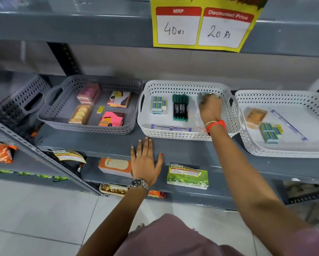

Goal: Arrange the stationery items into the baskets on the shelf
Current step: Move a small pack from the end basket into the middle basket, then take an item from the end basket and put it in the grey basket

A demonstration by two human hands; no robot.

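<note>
Three baskets stand on the grey shelf [107, 145]. The grey basket [92, 129] at the left holds sticky-note packs and small boxes. In the middle white basket [175, 134] lie an eraser pack [159, 105], several green markers [180, 108] and a clear ruler pack [170, 128]. My right hand [209, 109] reaches into this basket's right rear corner, fingers closed on a small blurred pack [206, 94]. My left hand [145, 162] rests flat and open on the shelf's front edge. The right white basket [284, 152] holds an orange-brown box, an eraser pack [270, 132] and a ruler.
A yellow price sign [204, 24] hangs from the shelf above. A darker grey basket [23, 100] sits at the far left. The lower shelf carries an orange-and-white box [116, 167], a green card pack [188, 177] and snack packets. Pale floor tiles lie below.
</note>
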